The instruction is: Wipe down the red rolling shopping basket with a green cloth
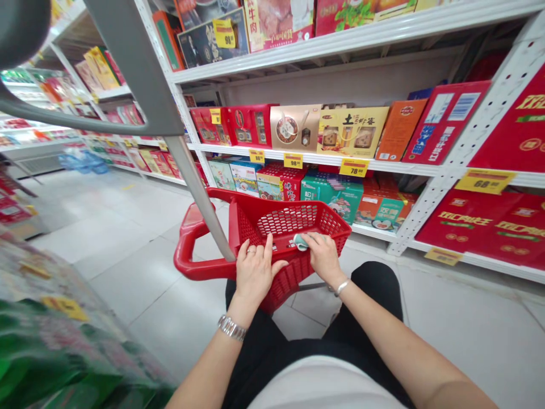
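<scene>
A red plastic shopping basket (293,218) stands on the floor in front of my knees, its red handle (187,258) off to the left. My left hand (254,271) lies over the basket's near rim with the fingers stretched out and a ring on one. My right hand (322,255) is closed on a small pale blue-green cloth (300,242), which it presses against the rim's inner side. A metal watch sits on my left wrist and a thin bracelet on the right. The basket's inside is mostly hidden by its wall.
White shelving (340,159) with boxed gift sets and yellow price tags runs along the right and ahead. A grey metal pole (200,193) slants down to the basket. Blurred green and red goods (51,341) fill the lower left. Grey floor tiles (119,227) stretch leftwards down the aisle.
</scene>
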Demonstrator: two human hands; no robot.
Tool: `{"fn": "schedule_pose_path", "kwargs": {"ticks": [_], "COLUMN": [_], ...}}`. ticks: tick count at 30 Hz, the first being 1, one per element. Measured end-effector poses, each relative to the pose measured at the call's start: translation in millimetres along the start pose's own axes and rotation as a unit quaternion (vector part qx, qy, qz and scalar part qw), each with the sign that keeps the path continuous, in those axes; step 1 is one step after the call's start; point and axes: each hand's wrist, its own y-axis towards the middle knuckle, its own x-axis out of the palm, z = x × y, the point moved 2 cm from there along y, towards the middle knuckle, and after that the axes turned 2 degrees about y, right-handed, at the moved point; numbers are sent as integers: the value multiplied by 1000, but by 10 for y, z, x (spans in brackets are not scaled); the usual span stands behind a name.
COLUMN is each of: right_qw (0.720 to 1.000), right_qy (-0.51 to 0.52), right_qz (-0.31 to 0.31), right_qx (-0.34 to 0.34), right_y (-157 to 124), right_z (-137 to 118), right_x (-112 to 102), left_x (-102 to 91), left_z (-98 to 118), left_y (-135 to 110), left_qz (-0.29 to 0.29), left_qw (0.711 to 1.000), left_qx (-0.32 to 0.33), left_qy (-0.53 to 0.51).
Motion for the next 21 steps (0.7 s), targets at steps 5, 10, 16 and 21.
{"fn": "schedule_pose_path", "kwargs": {"ticks": [5, 10, 16, 21], "right_qw": [998, 991, 983, 974], "right_qy": [-43, -91, -97, -107], "right_qz": [15, -6, -28, -59], "right_qx": [43, 100, 151, 189], "right_y": [-21, 17, 94, 100], "right_z": [396, 726, 931, 787], "right_x": [-33, -85, -147, -209], "left_x": [0, -6, 4, 3], "left_z": [9, 31, 32, 17], "left_y": [-1, -6, 0, -6], "left_qz": [2, -4, 2, 17], "left_qw": [1000, 1000, 999, 999], "left_qx": [4, 15, 25, 15], "left_qy": [-6, 18, 45, 26]}}
